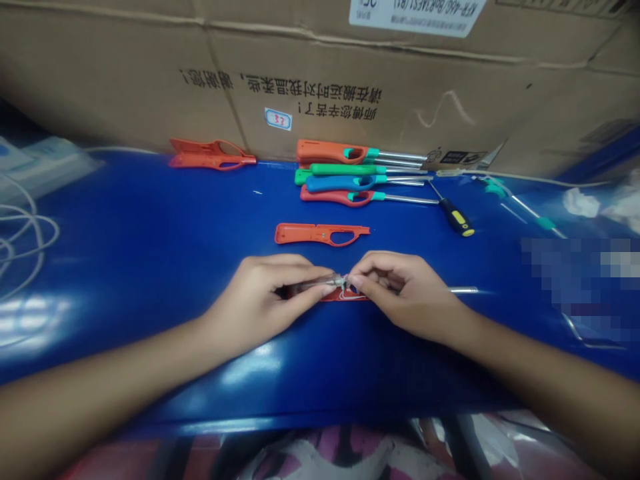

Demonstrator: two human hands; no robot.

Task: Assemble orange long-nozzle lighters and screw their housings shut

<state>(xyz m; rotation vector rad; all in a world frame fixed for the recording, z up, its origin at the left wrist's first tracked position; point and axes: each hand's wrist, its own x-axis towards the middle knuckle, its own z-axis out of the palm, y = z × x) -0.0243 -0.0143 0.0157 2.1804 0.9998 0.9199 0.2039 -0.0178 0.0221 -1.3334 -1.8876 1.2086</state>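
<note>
My left hand [280, 287] pinches a translucent lighter fuel tank [313, 283], with its valve end pointing right. Against that end the fingers of my right hand [395, 283] are pressed together, close to thin wires; what they grip is too small to make out. Under both hands lies an orange-red lighter shell half [345, 297] with a white wire in it, and a metal tube [465, 290] shows to the right of my right hand. Just beyond my hands an orange shell half [320, 233] rests with its inner side up.
Several long-nosed lighters [345, 183] in orange, green, blue and red lie along a cardboard box [150, 80]. Near their tips is a black-and-yellow screwdriver [457, 217]. More orange shells [213, 155] lie at the back left, a white cable [25, 233] at the left.
</note>
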